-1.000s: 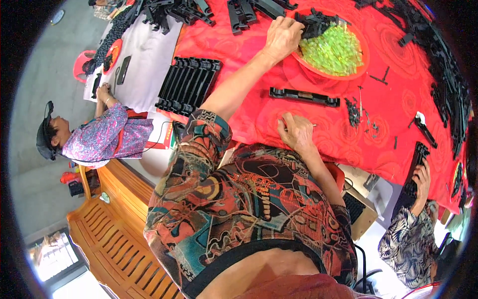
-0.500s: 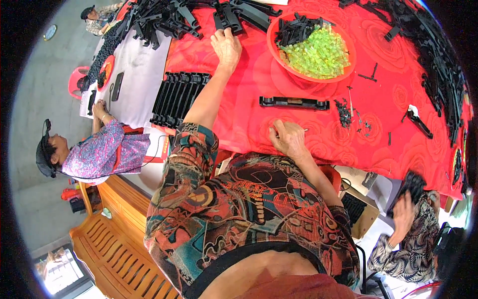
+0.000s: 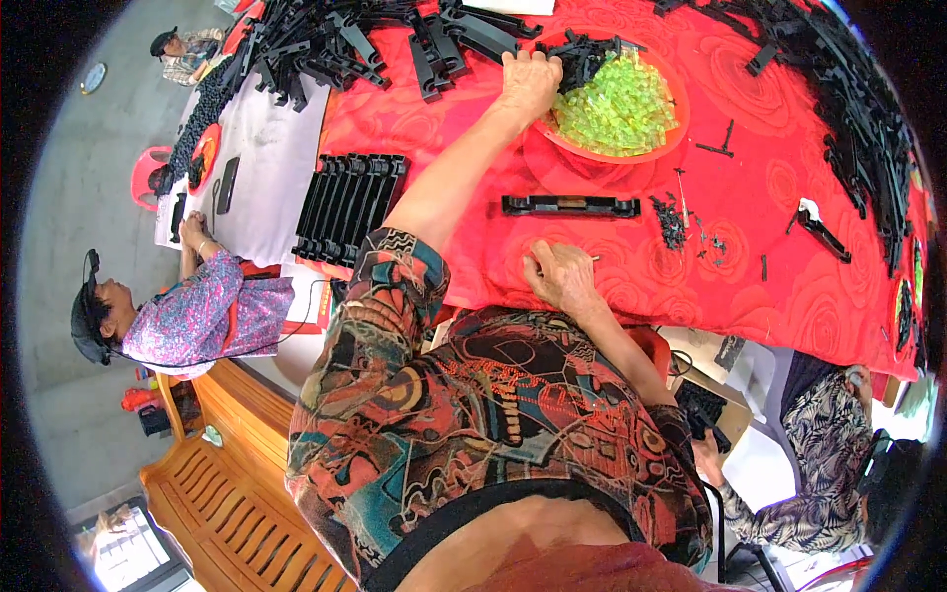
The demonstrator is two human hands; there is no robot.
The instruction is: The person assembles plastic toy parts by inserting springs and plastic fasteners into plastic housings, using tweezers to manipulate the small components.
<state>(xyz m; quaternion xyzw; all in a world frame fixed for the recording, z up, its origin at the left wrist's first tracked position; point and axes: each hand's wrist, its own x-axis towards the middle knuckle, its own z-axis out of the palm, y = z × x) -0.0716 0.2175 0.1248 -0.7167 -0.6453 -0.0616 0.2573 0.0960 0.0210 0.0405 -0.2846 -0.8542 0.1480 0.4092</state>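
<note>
My left hand [image 3: 531, 83] is at the left rim of a red bowl [image 3: 600, 156], beside the small black plastic pieces [image 3: 584, 61] in it. Its fingers are curled, and whatever they may hold is hidden. Pale green translucent pieces [image 3: 619, 107] fill the rest of the bowl. Near the table's front edge, my right hand [image 3: 562, 274] is closed, with the pale end of a thin rod [image 3: 595, 258] sticking out. Beyond it lies a long black plastic housing [image 3: 570, 206] with a brownish middle section.
A row of black housings [image 3: 350, 209] lies left, with a heap of loose ones [image 3: 326, 44] behind. More black parts [image 3: 868, 148] pile up along the right. Small black bits [image 3: 673, 225] and a thin tool [image 3: 682, 192] lie right of centre. Co-workers sit left [image 3: 187, 316] and right [image 3: 824, 464].
My left hand has moved right, from the black housings at the back to the bowl's rim. My right hand stays near the edge. The right co-worker's hand has moved left, toward a box.
</note>
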